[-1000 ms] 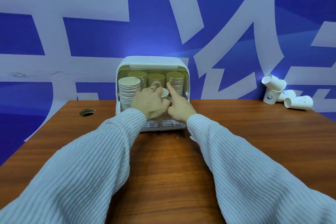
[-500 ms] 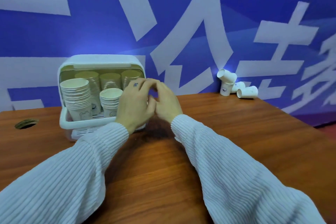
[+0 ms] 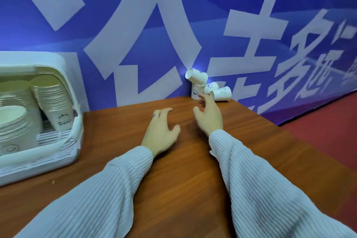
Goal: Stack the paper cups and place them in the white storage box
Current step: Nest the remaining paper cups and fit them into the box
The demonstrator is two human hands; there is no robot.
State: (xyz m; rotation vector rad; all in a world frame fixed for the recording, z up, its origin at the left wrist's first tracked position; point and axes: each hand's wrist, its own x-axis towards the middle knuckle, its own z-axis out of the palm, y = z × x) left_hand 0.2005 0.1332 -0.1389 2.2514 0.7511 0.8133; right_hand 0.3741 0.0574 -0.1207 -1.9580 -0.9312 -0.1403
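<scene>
White paper cups (image 3: pixel 208 87) lie in a loose heap at the far edge of the desk (image 3: pixel 173 189), upper centre of the frame, tight against the blue banner (image 3: pixel 193 15); one sits tipped on top, the others on their sides around an upright one. Both hands are out over the wood and carrying nothing. Right hand (image 3: pixel 209 117) leads, fingers spread and relaxed, tips just short of the nearest cup. Left hand (image 3: pixel 161 131) hangs lower and further back, fingers loosely curved, its grip empty too. Over at the left edge of the frame, the white storage box (image 3: pixel 67 87) stands open with several nested stacks (image 3: pixel 52 100) inside. So this looks like the fetch step for the last strays. Next call: take the cups one at a time, nest them mouth-up, and avoid knocking the heap off the desk's far corner.
</scene>
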